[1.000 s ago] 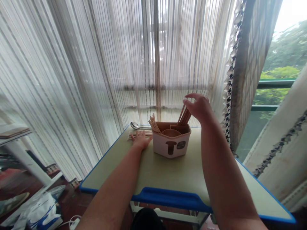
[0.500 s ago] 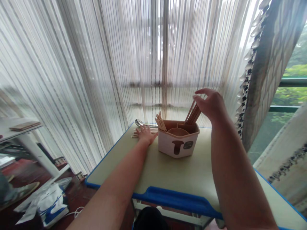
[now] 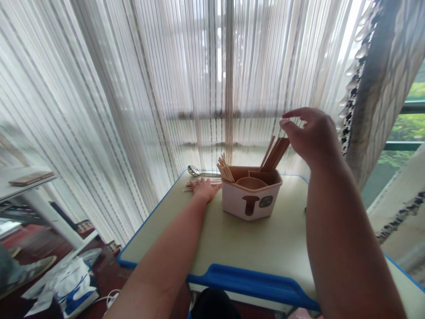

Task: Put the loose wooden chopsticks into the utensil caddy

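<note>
A pinkish-white utensil holder with a brown inside stands on the table. Light wooden chopsticks lean out of its left end. Dark brown chopsticks stand tilted in the back right compartment. My right hand hovers above and right of the dark chopsticks, apart from them, thumb and forefinger slightly parted with nothing visible between. My left hand lies with fingers spread over pale chopsticks on the tabletop, just left of the holder. Behind it lies a metal slotted spoon.
The table has a blue rim and a raised front edge. Sheer curtains hang behind it. At left are another table with a brown board, a plastic bag on the floor and a person's shoe.
My right hand has let go of the dark chopsticks and moved up and to the right. They stay in the holder. My left hand remains on the pale chopsticks.
</note>
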